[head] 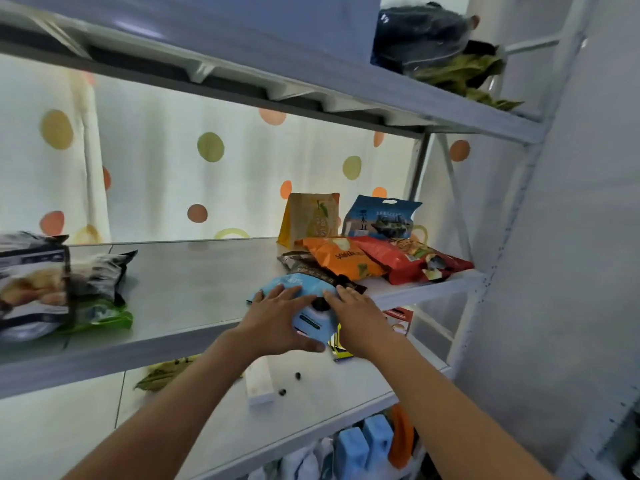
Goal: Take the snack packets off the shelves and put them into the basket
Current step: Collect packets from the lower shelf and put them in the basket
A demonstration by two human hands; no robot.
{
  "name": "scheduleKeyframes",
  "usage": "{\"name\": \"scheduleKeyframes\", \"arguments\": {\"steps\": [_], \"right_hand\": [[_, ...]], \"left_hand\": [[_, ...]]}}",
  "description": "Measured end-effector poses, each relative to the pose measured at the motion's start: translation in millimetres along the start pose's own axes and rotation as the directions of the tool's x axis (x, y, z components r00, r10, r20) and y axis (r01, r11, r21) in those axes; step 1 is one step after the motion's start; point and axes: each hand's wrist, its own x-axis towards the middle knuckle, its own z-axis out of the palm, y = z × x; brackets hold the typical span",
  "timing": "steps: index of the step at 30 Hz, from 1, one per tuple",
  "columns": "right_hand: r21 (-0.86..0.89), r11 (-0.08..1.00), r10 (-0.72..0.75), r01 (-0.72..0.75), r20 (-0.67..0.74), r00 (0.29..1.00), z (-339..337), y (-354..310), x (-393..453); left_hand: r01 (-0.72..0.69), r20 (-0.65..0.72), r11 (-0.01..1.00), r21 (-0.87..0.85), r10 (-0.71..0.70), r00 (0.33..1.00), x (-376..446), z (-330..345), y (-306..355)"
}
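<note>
Pale blue packet: a soft snack packet [304, 299] sits at the front lip of the middle shelf [180, 282], part of it hanging past the edge toward the person.
Left hand: the left hand [277, 317] lies on the packet's left side, fingers spread over its top and thumb curled under the overhanging end, so it grips the packet.
Right hand: the right hand [356, 315] presses the packet's right side with fingers laid nearly straight; whether the thumb wraps under is hidden.
Key relation: the packet is directly between both hands, its long axis running from the shelf edge away toward the back, so it would likely slide straight toward the body. Neither hand is clearly nearer.
Just beyond the fingertips: a dark brown packet [311, 266] touches the blue one, and an orange packet [341, 258] and a red packet [408, 261] overlap behind it.
Further back: a yellow pouch [310, 218] and a blue pouch [381, 218] stand upright.
Far left of the hands: a stack of dark and green packets [52, 285].
Basket: not in view.
</note>
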Motion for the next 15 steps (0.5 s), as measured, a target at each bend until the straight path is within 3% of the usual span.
{"name": "scheduleKeyframes", "arguments": {"steps": [5,15], "right_hand": [[0.163,0.986,0.033,-0.033,0.003,0.999,15.4,-1.5,9.5],[0.422,0.902,-0.034,0.084,-0.125,0.992,30.2,-5.0,-5.7]], "left_hand": [[-0.016,-0.104,0.989,0.144,0.031,0.994,3.0,13.3,-3.1],[0.213,-0.305,0.949,0.233,-0.136,0.942,-20.5,11.5,22.4]]}}
